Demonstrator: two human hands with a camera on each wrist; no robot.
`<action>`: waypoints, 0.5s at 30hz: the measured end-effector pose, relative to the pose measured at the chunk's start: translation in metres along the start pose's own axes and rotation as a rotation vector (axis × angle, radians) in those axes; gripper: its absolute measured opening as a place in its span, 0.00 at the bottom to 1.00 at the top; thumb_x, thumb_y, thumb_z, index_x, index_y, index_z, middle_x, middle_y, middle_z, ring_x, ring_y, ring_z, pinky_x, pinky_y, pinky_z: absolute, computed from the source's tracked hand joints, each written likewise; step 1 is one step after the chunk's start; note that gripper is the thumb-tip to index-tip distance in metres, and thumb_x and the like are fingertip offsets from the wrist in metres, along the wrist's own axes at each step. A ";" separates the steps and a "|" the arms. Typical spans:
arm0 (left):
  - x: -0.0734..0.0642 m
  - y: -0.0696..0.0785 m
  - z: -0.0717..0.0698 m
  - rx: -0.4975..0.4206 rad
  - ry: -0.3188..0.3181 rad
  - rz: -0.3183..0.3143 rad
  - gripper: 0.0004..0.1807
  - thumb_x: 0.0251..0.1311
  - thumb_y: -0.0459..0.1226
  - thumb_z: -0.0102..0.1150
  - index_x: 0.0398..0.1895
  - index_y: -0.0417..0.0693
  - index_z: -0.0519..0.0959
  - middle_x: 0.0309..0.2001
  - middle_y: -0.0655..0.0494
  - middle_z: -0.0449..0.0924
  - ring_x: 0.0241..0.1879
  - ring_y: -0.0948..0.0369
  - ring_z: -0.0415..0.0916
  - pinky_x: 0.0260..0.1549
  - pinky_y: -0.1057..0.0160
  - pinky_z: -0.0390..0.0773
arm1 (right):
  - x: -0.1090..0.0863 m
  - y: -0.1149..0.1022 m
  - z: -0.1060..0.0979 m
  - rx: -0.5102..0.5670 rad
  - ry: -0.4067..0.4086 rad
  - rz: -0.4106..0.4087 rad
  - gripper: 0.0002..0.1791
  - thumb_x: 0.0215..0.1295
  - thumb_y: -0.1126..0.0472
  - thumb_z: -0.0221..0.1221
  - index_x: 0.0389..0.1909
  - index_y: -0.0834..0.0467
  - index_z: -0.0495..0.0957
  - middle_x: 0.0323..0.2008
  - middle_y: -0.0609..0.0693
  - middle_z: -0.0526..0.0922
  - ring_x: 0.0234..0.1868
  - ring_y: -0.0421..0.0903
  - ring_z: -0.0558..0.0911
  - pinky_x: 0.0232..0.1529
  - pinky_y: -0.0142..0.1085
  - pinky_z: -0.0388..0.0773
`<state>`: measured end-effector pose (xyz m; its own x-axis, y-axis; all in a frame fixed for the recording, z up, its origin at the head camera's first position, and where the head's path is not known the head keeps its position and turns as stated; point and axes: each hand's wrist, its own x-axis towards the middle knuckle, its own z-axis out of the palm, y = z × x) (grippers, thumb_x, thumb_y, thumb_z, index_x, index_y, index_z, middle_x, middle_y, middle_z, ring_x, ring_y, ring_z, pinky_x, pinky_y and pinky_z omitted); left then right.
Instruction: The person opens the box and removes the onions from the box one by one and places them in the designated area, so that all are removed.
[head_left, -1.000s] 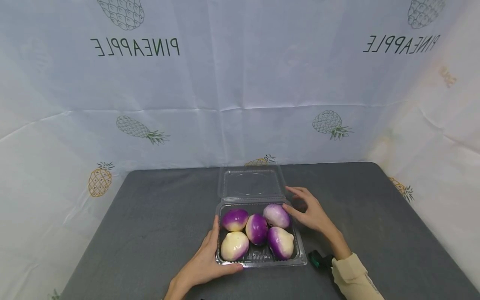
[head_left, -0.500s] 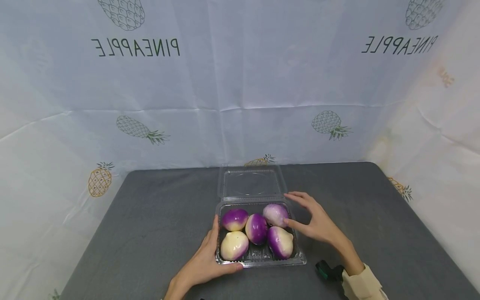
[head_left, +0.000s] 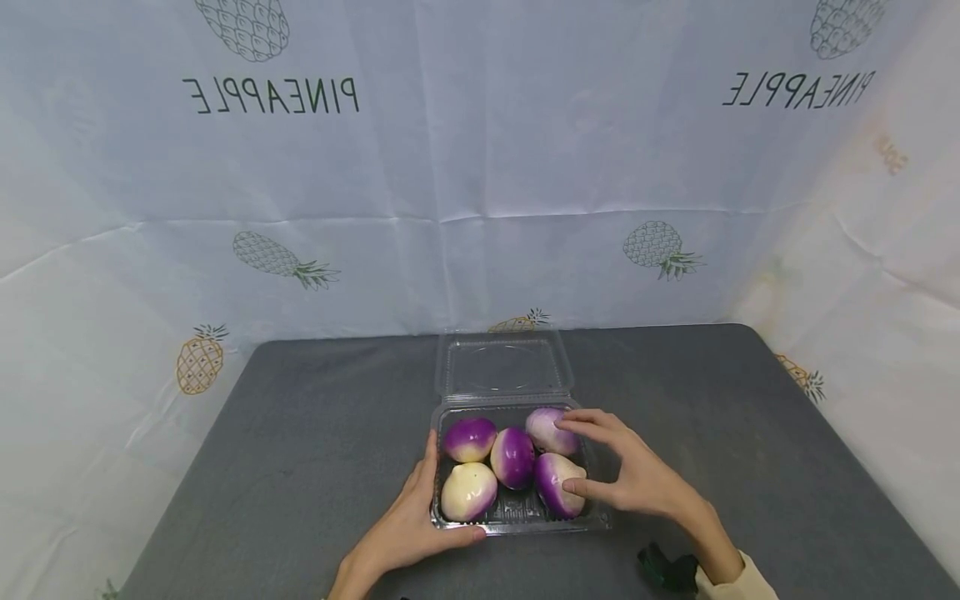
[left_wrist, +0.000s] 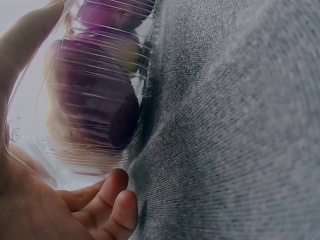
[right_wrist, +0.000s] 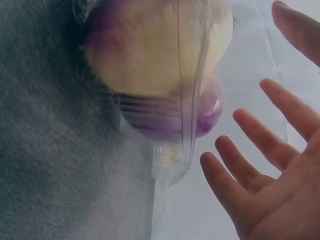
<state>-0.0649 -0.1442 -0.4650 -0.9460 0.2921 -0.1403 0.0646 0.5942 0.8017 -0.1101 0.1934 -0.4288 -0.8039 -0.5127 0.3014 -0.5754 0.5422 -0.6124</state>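
A clear plastic clamshell box (head_left: 517,528) lies on the table with its hinged lid (head_left: 502,367) folded back. Several glossy purple-and-white turnips (head_left: 513,458) fill its tray. My left hand (head_left: 405,517) holds the box at its near left corner, thumb along the front edge and fingers against the left side. In the left wrist view, a turnip (left_wrist: 95,95) shows through the ribbed wall. Over the box's right side is my right hand (head_left: 637,471), fingers spread and nothing gripped. In the right wrist view its fingers (right_wrist: 270,140) appear apart from the box.
The grey table (head_left: 322,433) spreads around the box. A dark strap-like object (head_left: 663,571) sits by the right wrist. Behind the table hangs a pale cloth (head_left: 480,167) printed with pineapples.
My right hand has moved from the box's far right corner toward me, and its thumb now overlaps the near right turnip in the head view. The left hand and box stay in place.
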 end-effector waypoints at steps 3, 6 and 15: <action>0.000 0.000 0.000 -0.004 -0.001 -0.002 0.79 0.44 0.61 0.79 0.83 0.58 0.25 0.80 0.39 0.52 0.80 0.41 0.50 0.71 0.32 0.60 | -0.004 -0.002 0.003 -0.019 -0.029 -0.017 0.36 0.55 0.51 0.76 0.66 0.46 0.77 0.65 0.48 0.76 0.64 0.47 0.74 0.55 0.54 0.78; 0.000 0.000 0.000 -0.010 -0.001 -0.003 0.79 0.44 0.61 0.79 0.83 0.58 0.25 0.80 0.39 0.52 0.80 0.41 0.49 0.71 0.32 0.59 | -0.006 -0.004 0.005 -0.035 -0.041 -0.023 0.34 0.55 0.51 0.77 0.64 0.47 0.79 0.64 0.49 0.77 0.62 0.47 0.74 0.54 0.52 0.78; 0.000 0.000 0.000 -0.013 -0.002 -0.003 0.79 0.44 0.60 0.79 0.83 0.58 0.25 0.80 0.40 0.51 0.80 0.41 0.49 0.71 0.32 0.60 | -0.006 -0.003 0.009 -0.081 -0.014 -0.087 0.31 0.51 0.48 0.78 0.59 0.46 0.83 0.55 0.42 0.76 0.59 0.41 0.69 0.53 0.45 0.75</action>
<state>-0.0652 -0.1442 -0.4653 -0.9455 0.2921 -0.1437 0.0578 0.5851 0.8089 -0.1024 0.1884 -0.4355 -0.7484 -0.5695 0.3399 -0.6536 0.5466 -0.5234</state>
